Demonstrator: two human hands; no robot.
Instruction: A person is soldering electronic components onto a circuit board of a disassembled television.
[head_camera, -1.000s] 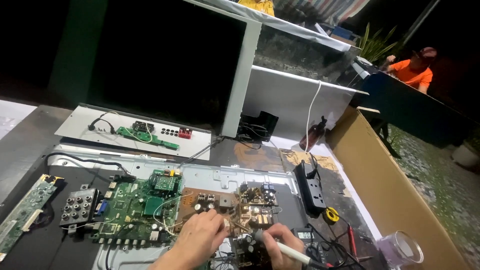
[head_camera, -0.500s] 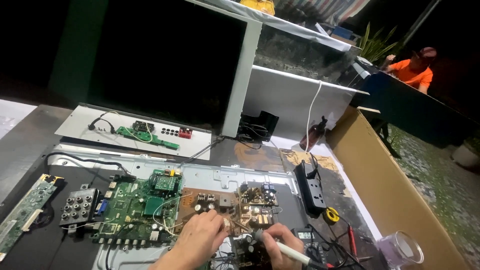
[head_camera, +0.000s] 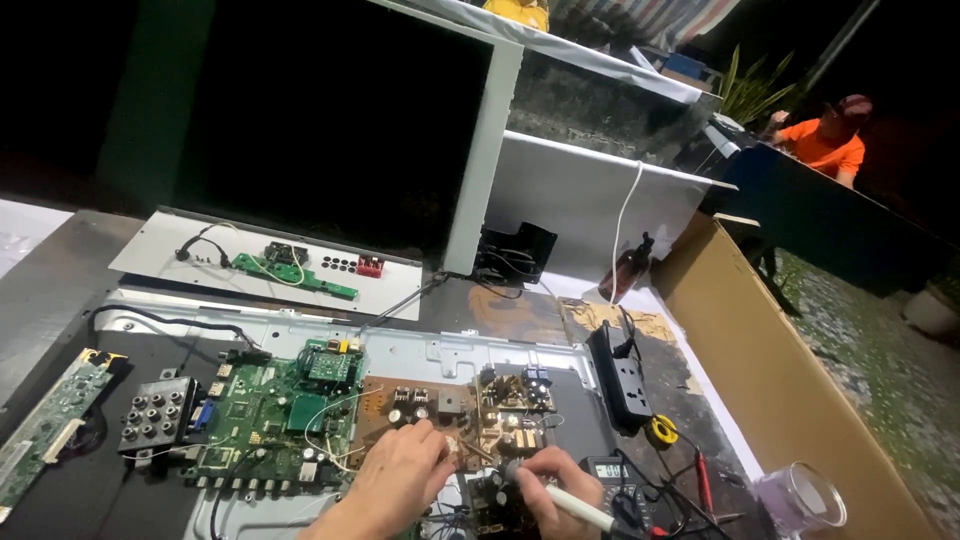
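Little has changed: the right hand keeps its grip clenched on the iron, while the left hand stays pinched on the brown board near the desk's front edge.

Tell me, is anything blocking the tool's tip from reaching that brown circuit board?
Nothing visible does. The right hand holds the white-handled tool with its tip right at the brown circuit board; the left hand rests beside it.

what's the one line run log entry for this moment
left hand: resting on brown circuit board | right hand: holding white-handled tool, tip on board | green circuit board: beside, untouched
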